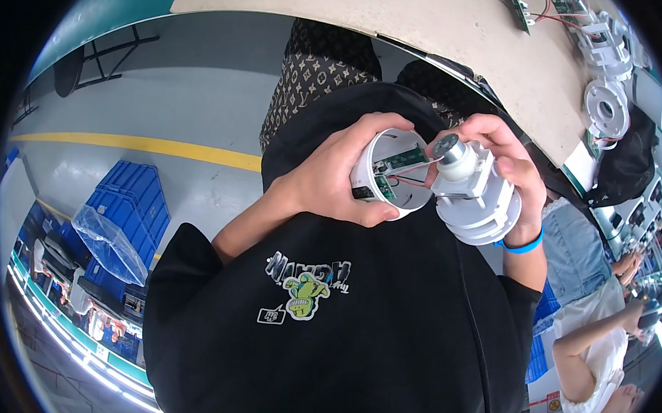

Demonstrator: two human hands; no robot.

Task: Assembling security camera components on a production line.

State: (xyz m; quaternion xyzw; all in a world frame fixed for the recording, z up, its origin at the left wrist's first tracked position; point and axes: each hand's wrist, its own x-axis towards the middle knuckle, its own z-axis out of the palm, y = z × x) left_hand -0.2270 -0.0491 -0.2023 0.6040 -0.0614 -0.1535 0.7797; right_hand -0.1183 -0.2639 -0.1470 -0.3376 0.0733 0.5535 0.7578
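My left hand grips a round white plastic housing whose open side shows a green circuit board and thin red wires. My right hand holds a white stepped plastic base with a small grey motor mounted on top. The two parts are held side by side, close to my chest, joined by the wires. A blue band sits on my right wrist. My black shirt with a printed patch fills the lower middle of the view.
A beige worktable runs along the top, with several white housings and circuit boards at its right end. Blue crates with a plastic bag stand on the grey floor at left. Another person in white sits at right.
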